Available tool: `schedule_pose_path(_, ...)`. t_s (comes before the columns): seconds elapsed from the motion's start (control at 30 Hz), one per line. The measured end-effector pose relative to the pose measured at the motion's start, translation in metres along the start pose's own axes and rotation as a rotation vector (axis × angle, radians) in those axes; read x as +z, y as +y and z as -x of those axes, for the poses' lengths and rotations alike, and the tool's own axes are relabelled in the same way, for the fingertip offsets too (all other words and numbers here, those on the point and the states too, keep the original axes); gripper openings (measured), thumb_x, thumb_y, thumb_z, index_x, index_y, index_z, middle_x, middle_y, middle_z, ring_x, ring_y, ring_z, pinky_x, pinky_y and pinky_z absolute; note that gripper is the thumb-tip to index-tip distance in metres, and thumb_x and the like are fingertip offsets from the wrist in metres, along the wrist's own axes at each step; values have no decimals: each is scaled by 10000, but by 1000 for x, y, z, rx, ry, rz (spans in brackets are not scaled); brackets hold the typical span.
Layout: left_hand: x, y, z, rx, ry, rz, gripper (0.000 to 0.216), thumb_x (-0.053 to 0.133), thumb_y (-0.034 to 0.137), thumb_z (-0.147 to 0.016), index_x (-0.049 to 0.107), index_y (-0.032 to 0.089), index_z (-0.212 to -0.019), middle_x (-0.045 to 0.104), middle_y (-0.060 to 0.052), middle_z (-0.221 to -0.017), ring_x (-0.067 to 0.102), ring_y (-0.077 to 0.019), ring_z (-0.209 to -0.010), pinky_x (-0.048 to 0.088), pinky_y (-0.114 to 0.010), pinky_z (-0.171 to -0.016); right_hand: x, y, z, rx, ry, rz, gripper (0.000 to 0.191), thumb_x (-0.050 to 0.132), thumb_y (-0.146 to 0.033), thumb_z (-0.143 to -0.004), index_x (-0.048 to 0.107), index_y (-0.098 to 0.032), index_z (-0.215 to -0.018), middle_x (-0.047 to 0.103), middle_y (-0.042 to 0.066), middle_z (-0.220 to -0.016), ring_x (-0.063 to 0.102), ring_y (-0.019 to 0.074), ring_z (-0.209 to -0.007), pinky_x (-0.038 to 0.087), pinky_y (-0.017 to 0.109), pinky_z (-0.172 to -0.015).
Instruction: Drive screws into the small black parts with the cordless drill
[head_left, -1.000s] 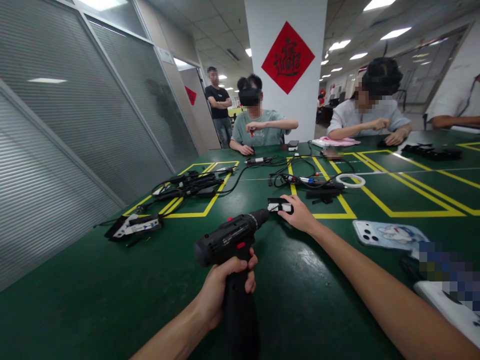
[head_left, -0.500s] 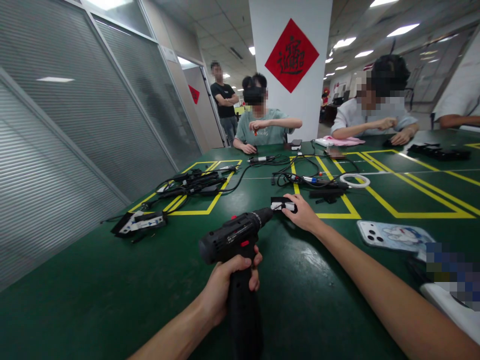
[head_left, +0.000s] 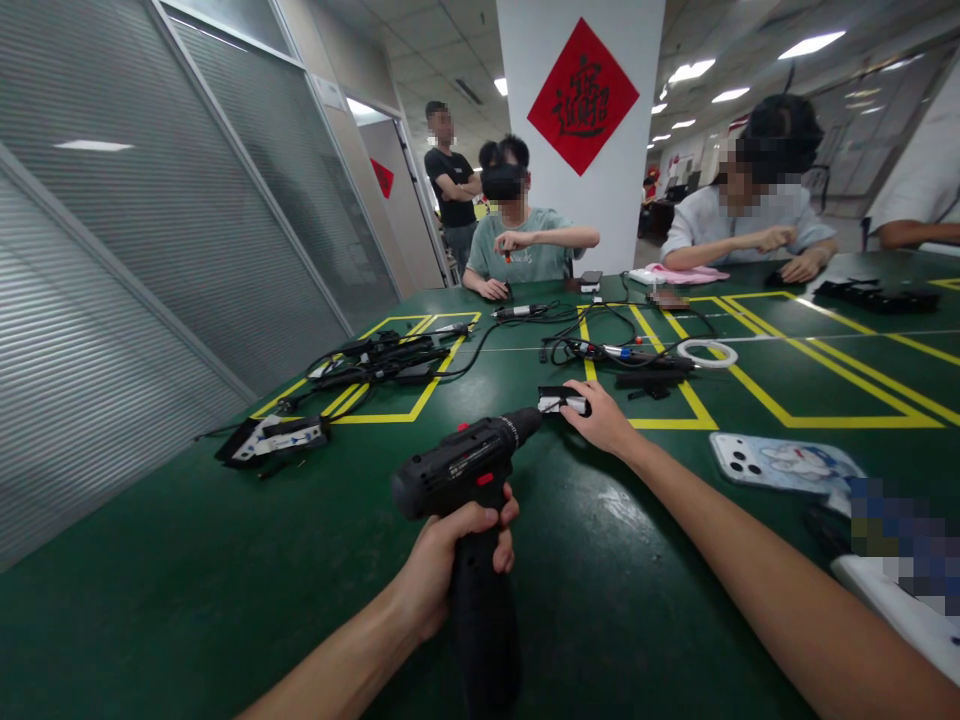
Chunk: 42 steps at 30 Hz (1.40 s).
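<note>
The left hand (head_left: 450, 565) is wrapped tight around the grip of a black drill (head_left: 465, 480), held upright above the near middle of the green table (head_left: 187, 560), its chuck aimed at a small black-and-white part (head_left: 562, 402). The right hand (head_left: 604, 420) reaches out flat, fingers closed down on that part, pinning it to the table just inside the nearest yellow line (head_left: 667, 424). A phone (head_left: 780, 465) lies face down toward the right edge, cables (head_left: 382, 362) toward the left edge.

The drill (head_left: 469, 475) (tip at the small part (head_left: 562, 402)) has edged slightly left.
</note>
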<state>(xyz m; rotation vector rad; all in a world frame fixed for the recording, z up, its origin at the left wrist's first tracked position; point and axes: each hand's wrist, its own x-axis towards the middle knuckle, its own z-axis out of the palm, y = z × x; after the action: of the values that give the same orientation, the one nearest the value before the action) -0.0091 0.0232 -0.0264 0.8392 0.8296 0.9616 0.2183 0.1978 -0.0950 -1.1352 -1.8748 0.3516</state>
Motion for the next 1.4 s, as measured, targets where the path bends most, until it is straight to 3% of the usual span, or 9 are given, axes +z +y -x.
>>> schedule_pose_path(1.4, -1, -1, 1, -2, 16, 20, 196, 453, 184, -783, 528, 140, -958, 482, -18, -809, 451, -79, -499, 419, -297, -585, 0, -2, 1, 7, 3, -4, 362, 563, -284, -788, 557, -225, -1145, 528, 62, -1049, 567, 188, -941, 426, 337, -915)
